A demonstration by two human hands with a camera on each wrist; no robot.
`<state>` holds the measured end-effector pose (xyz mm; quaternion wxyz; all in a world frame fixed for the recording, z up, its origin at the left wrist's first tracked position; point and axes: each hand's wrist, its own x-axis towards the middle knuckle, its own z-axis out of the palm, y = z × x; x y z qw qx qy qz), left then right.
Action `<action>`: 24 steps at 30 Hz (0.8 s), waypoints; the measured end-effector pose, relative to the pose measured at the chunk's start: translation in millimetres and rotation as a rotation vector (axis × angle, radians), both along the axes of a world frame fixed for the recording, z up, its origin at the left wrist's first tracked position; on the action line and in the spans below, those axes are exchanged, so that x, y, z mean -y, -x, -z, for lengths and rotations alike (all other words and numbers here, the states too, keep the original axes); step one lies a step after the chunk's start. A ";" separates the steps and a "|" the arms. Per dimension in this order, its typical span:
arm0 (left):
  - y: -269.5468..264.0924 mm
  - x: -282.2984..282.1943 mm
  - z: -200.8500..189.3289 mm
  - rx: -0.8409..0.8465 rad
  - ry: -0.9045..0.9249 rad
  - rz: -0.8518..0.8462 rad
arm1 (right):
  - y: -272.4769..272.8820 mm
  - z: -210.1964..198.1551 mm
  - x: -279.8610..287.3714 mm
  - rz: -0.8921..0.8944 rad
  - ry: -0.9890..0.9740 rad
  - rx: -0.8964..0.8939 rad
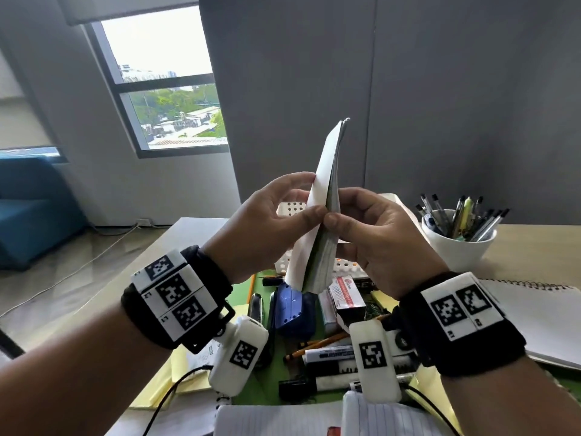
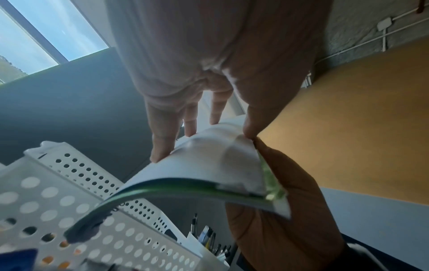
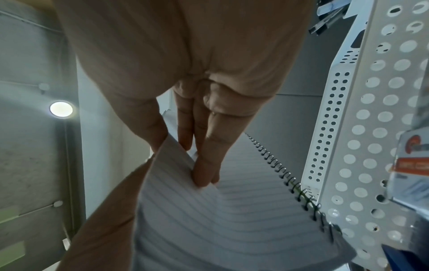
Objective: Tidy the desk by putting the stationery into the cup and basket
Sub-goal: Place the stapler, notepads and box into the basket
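A spiral notebook [image 1: 323, 199] with a white cover, green edge and lined pages [image 3: 232, 210] is held upright in the air over the desk. My left hand [image 1: 309, 196] pinches its cover side [image 2: 209, 161] between thumb and fingers. From the other side, my right hand [image 1: 341, 206] pinches the pages, with thumb and fingers curled on them [image 3: 181, 161]. The white perforated basket [image 1: 290, 209] stands right behind and below the notebook. A white cup [image 1: 465, 243] full of pens sits at the right.
On the green mat [image 1: 261, 287] below lie a blue stapler [image 1: 294, 309], a red-and-white box [image 1: 345, 297], markers [image 1: 330, 357] and pencils [image 1: 314, 344]. Yellow pads [image 1: 185, 366] lie left, another spiral notebook [image 1: 540, 316] right, a lined pad [image 1: 283, 420] in front. A grey partition stands behind.
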<state>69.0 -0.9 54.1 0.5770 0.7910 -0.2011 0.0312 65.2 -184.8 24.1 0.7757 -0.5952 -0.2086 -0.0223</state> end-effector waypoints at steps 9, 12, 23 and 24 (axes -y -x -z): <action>-15.3 -44.2 -22.4 0.030 -0.012 -0.134 | -7.5 -15.1 31.5 0.419 0.060 0.091; -24.4 -69.7 -35.8 -0.060 0.064 -0.150 | -8.0 -22.5 45.7 0.539 -0.095 0.066; -30.9 -44.8 -36.3 -0.183 0.456 0.115 | 9.8 -22.0 23.1 0.137 0.330 -0.083; -29.8 -37.0 -32.1 -0.199 0.456 0.130 | 11.4 -21.4 17.8 0.048 0.316 -0.145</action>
